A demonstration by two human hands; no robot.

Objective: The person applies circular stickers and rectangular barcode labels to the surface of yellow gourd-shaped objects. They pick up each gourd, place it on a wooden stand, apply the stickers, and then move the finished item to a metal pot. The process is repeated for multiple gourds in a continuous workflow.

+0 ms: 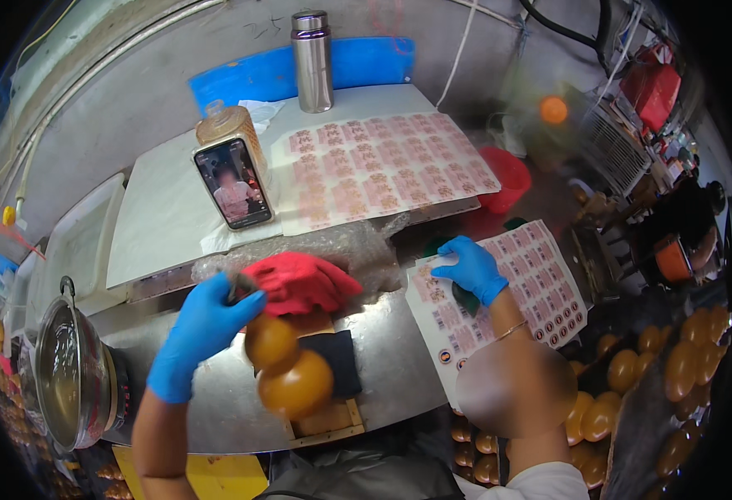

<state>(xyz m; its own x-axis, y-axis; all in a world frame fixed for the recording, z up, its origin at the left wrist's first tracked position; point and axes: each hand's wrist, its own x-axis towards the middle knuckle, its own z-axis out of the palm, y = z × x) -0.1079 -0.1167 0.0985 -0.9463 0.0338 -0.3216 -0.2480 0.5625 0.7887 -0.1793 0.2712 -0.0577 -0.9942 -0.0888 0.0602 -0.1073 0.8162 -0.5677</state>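
Observation:
My left hand, in a blue glove, is closed on the top end of a glossy brown double-bulbed gourd. The gourd hangs tilted over a dark cloth pad on a small wooden frame. Just beyond it lies a bunched red cloth. Over the upper left of a sheet of pink and gold stickers is my right hand, also blue-gloved, its thumb and forefinger apart. Whether its fingertips touch the sheet I cannot tell. Something dark green shows below that hand.
A metal pan stands at left on the steel worktop. On the raised board, a phone leans against a bottle, near more stickers and a steel flask. Several gourds lie at lower right. A red bucket stands behind.

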